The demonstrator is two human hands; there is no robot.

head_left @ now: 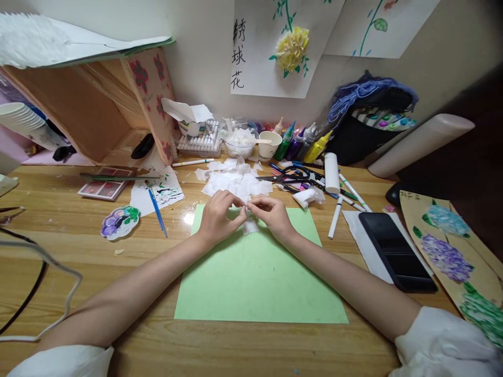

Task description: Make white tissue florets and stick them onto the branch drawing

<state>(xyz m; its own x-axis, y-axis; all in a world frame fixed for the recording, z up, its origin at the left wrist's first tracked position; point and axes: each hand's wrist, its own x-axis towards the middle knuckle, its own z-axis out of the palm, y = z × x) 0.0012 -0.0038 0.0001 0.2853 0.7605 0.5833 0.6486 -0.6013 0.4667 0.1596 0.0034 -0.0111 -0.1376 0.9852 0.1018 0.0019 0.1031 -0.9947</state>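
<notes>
My left hand [220, 215] and my right hand [272, 213] meet over the far edge of a green sheet of paper [259, 283]. Both pinch a small white paper piece [247, 207] between thumb and fingers; much of it is hidden by the fingertips. Just below the fingertips, a white paper square [250, 226] shows against the green sheet. Right behind my hands lies a heap of torn white paper pieces [231, 180]. Black-handled scissors [288, 175] rest at the heap's right side.
A paint palette [120, 222] and blue brushes [157, 212] lie left. Behind stand a bowl of white scraps [239, 144], a paper cup [269, 146] and paint bottles [318, 146]. Markers [335, 217], a white roll [332, 173] and a phone [396, 251] lie right. Cables [58, 272] curve at left.
</notes>
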